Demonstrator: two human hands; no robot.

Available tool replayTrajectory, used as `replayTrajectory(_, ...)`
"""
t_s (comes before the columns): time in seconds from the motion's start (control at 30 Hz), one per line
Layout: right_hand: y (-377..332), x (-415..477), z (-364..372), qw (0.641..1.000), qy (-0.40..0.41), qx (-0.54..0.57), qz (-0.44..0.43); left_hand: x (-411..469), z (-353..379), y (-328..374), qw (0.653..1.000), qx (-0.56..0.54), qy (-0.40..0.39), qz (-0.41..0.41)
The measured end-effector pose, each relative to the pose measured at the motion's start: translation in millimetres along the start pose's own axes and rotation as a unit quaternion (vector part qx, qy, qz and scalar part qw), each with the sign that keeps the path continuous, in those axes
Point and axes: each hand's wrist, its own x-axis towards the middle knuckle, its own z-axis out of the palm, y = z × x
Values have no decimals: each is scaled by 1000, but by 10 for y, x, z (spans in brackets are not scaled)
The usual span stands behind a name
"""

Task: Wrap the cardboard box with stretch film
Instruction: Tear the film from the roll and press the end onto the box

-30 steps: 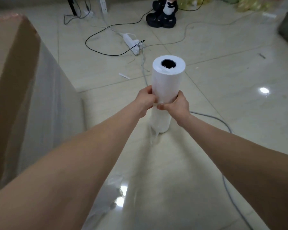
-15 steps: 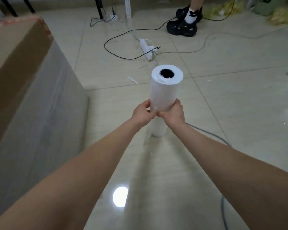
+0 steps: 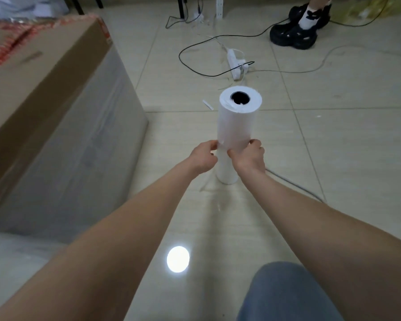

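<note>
A white roll of stretch film (image 3: 237,122) stands upright on the tiled floor in the middle of the view, its dark core hole facing up. My left hand (image 3: 203,156) and my right hand (image 3: 249,156) both pinch the film about halfway up the roll, one on each side. A clear sheet of film runs from the roll back toward me over the floor. The large cardboard box (image 3: 39,93) fills the left side; its near side face is covered in clear film, and red tape shows on its top.
A white power strip (image 3: 237,64) with black and grey cables lies on the floor beyond the roll. Another person's foot in a black shoe (image 3: 296,33) stands at the far right. A grey cable (image 3: 294,186) runs right of the roll. My knee (image 3: 285,295) shows at the bottom.
The view has swung right and down, so the box shows more of its top. My hands have stayed on the roll; the right hand's grip sits slightly more to the side.
</note>
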Motion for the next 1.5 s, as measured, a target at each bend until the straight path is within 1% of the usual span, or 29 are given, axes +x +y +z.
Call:
replayTrajectory(0.07,32,-40,14,1000,11,1,-1,-23,-4,39,1000,2,5,-3)
replayTrajectory(0.2,59,-57,4,999,30,1,-34,-34,42,77,1000,-3,14,-9)
replayTrajectory(0.33,98,-79,-30,998,15,-11,-56,-43,55,85,1000,-5,12,-23)
replayTrajectory(0.47,100,-103,-53,999,-2,-24,-43,-106,3,122,999,16,20,-41)
replayTrajectory(0.57,119,-208,16,997,-37,-42,-46,-271,-139,65,995,69,22,-66)
replayTrajectory(0.73,-68,-546,423,982,-132,-53,-123,-710,-702,-214,974,186,15,-131)
replayTrajectory(0.87,-191,-896,848,956,-206,-85,-193,-1158,-1104,-437,931,315,4,-185)
replayTrajectory(1.03,-100,-1312,1370,909,-318,-141,-228,-1604,-1234,-862,852,469,-32,-230)
replayTrajectory(1.2,217,-1642,1807,880,-355,-211,-234,-1795,-1126,-1246,739,641,-83,-191)
replayTrajectory(1.3,351,-1804,2066,866,-358,-230,-263,-1858,-1084,-1452,676,713,-99,-158)
replayTrajectory(1.37,420,-1879,2225,862,-333,-236,-299,-1867,-1048,-1562,657,736,-106,-122)
replayTrajectory(1.43,461,-1948,2362,858,-303,-248,-334,-1856,-1011,-1664,654,745,-97,-87)
replayTrajectory(1.5,482,-1986,2493,859,-274,-253,-350,-1847,-991,-1761,655,747,-87,-75)
